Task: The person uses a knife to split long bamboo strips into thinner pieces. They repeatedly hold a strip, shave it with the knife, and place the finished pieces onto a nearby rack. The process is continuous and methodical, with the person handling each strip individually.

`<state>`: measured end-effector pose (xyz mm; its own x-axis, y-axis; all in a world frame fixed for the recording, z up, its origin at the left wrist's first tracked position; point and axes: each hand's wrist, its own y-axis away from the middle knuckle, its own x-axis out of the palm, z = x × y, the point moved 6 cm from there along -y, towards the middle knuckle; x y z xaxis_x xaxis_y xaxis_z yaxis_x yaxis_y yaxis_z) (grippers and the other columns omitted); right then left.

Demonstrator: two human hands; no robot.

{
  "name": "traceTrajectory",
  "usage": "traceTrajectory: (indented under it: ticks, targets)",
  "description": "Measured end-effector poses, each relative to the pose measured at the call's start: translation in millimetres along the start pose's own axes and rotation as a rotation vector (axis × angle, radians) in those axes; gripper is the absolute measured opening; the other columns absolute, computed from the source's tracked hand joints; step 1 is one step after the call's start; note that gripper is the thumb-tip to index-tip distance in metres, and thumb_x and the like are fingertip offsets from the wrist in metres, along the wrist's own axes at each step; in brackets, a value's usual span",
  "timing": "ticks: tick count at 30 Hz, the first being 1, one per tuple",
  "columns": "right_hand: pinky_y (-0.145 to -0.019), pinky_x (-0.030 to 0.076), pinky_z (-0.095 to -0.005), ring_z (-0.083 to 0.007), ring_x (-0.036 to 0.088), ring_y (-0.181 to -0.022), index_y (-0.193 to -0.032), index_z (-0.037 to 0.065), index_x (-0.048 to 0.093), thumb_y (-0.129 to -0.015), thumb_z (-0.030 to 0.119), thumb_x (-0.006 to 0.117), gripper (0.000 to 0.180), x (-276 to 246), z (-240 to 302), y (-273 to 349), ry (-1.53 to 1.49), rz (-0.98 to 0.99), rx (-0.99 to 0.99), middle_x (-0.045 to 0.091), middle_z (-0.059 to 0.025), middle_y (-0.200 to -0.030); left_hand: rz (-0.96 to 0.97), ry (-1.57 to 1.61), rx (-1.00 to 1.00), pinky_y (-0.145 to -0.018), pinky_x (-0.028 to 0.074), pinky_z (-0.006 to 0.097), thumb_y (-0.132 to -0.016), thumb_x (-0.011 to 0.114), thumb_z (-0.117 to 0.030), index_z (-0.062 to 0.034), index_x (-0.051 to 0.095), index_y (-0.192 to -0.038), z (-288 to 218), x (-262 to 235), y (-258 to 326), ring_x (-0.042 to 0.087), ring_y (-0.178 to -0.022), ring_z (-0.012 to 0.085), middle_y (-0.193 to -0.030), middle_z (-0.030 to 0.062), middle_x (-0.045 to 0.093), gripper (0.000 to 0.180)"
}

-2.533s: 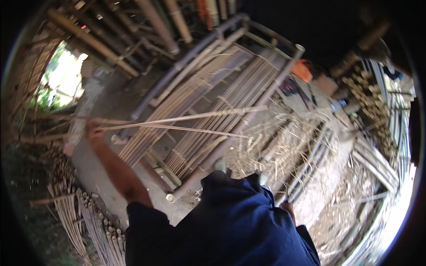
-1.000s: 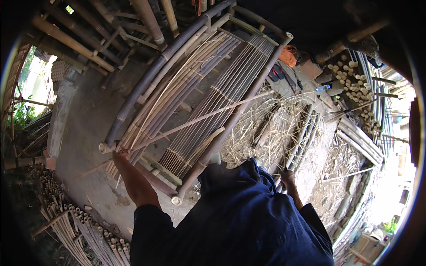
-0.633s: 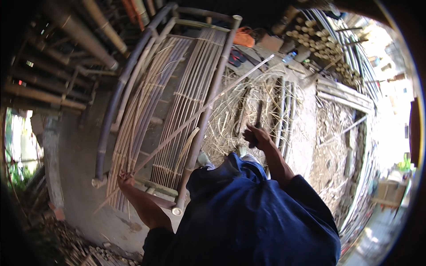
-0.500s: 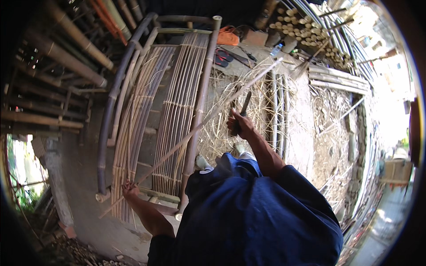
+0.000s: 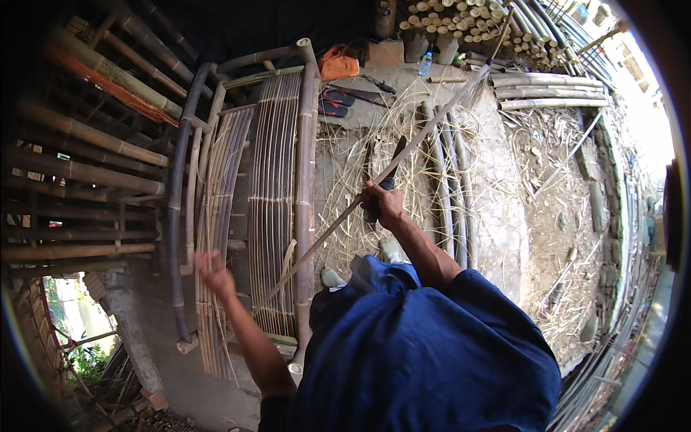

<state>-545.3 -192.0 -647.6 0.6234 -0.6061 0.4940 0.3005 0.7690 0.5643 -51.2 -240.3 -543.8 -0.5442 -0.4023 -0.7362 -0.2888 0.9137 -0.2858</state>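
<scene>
My right hand (image 5: 387,205) is closed round the handle of a dark-bladed knife (image 5: 398,153). A long, thin bamboo strip (image 5: 324,237) runs across that hand too, apparently gripped along with the knife. It slants from near the broom at the upper right down over the bamboo frame. My left hand (image 5: 214,276), somewhat blurred, is off the strip with its fingers apart, above a bundle of long bamboo strips (image 5: 218,180). Beside the bundle lies a slatted bamboo panel (image 5: 273,165), crossed by bindings, within the bamboo frame (image 5: 305,144).
Shavings (image 5: 345,155) litter the ground before my feet, beside several bamboo poles (image 5: 446,187). Sandals (image 5: 335,101), an orange bag (image 5: 338,63), a plastic bottle (image 5: 425,65) and a broom (image 5: 475,85) lie farther off. Stacked bamboo (image 5: 461,18) stands at the back, a pole rack (image 5: 86,173) at left.
My left hand has let go of the strip's lower end and moved up over the bundle. The right hand now appears to hold the strip together with the knife. The view has turned slightly.
</scene>
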Motion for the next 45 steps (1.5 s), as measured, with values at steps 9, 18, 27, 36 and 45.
traceTrajectory:
  ticks: [9,18,27,36,45]
  targets:
    - [-0.057,0.054,-0.0356,-0.0197,0.064,-0.064,-0.105,-0.004,0.057,-0.083,0.041,0.078,0.054,-66.0,104.6,-6.1,0.379,-0.184,-0.306,0.065,-0.0132,-0.079,1.572,0.498,-0.128,-0.067,0.055,0.03,-0.102,0.054,-0.03,0.0011,0.058,-0.117,-240.2,238.6,165.3,0.069,-0.073,0.0165,-0.082,0.0067,0.066,0.034]
    - [-0.075,0.05,-0.0475,-0.0391,0.064,-0.088,-0.11,0.002,0.057,-0.091,0.038,0.064,0.042,-41.4,161.6,85.8,1.232,0.059,-0.708,0.063,-0.0195,-0.097,0.889,0.563,0.189,-0.04,0.031,0.021,-0.099,0.059,-0.024,0.0012,0.06,-0.128,-296.2,202.4,121.6,0.038,-0.043,0.002,-0.061,-0.0037,0.053,0.038]
    - [-0.07,0.052,-0.0491,-0.0434,0.066,-0.077,-0.094,-0.002,0.058,-0.095,0.063,0.044,0.066,63.7,81.9,151.9,1.459,0.334,-0.742,0.065,-0.0238,-0.083,1.177,0.805,-0.149,-0.041,0.023,0.02,-0.085,0.077,-0.043,-0.0043,0.044,-0.145,-307.2,120.9,108.4,0.033,-0.046,0.0005,-0.065,-0.0073,0.051,0.079]
    - [-0.063,0.053,-0.0482,-0.0402,0.066,-0.076,-0.09,0.001,0.059,-0.092,0.062,0.05,0.062,106.4,50.2,159.7,1.488,0.263,-0.846,0.065,-0.021,-0.081,1.048,0.865,-0.026,-0.041,0.025,0.02,-0.094,0.068,-0.022,0.0009,0.049,-0.138,-262.6,60.7,104.0,0.034,-0.049,-0.0004,-0.064,-0.0082,0.047,0.053]
    - [-0.034,0.037,-0.0328,-0.0161,0.046,-0.039,-0.092,0.004,0.061,-0.102,0.06,0.028,0.065,55.7,147.9,53.3,1.651,-0.042,-0.717,0.054,-0.0061,-0.055,1.114,0.765,0.048,-0.047,0.026,0.019,-0.09,0.061,-0.001,0.0027,0.04,-0.146,-252.6,-21.2,148.9,0.033,-0.053,-0.0014,-0.065,-0.0106,0.04,0.06]
